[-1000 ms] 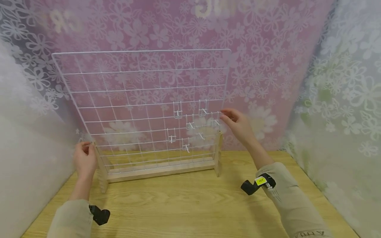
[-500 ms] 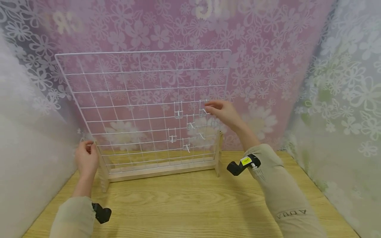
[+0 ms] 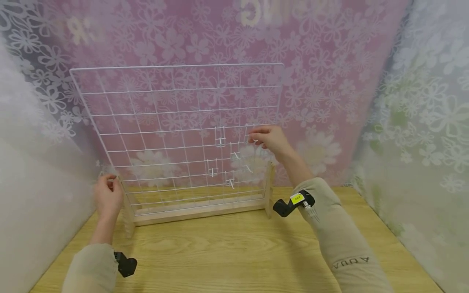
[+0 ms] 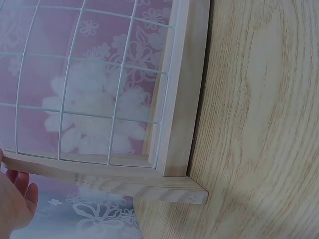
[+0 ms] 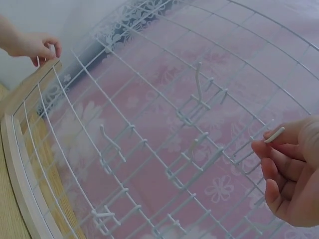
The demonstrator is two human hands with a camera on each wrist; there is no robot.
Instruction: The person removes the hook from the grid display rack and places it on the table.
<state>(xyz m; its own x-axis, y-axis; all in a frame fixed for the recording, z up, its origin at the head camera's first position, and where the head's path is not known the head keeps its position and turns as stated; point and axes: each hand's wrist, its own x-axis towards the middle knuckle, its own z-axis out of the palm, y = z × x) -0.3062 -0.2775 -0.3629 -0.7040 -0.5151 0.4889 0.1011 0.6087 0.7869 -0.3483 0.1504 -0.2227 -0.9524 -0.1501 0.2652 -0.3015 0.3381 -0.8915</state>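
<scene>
Upright on the wooden table point(image 3: 234, 252), slotted into a wooden base point(image 3: 199, 212), stands a white wire grid panel point(image 3: 176, 130), backed by pink flowered cloth. Steadying needed from the left hand point(image 3: 108, 197), curled round the panel's lower left edge just above the base's left post; worth keeping that grip firm so the mesh does not sway. Scattered over the lower right of the grid, several small white hooks point(image 5: 192, 104) clipped to the wires. Up at the right side of the panel, the right hand point(image 3: 269, 140) with thumb and forefinger pinched together on one white hook point(image 5: 274, 135), right against the mesh. Best handled, probably, by keeping that hook's prongs square to a horizontal wire and moving it straight along its clip rather than twisting, since the wires look thin and springy. Likely risks: snagging a neighbouring hook close beside, or tilting the panel in its slot by pulling too hard.
</scene>
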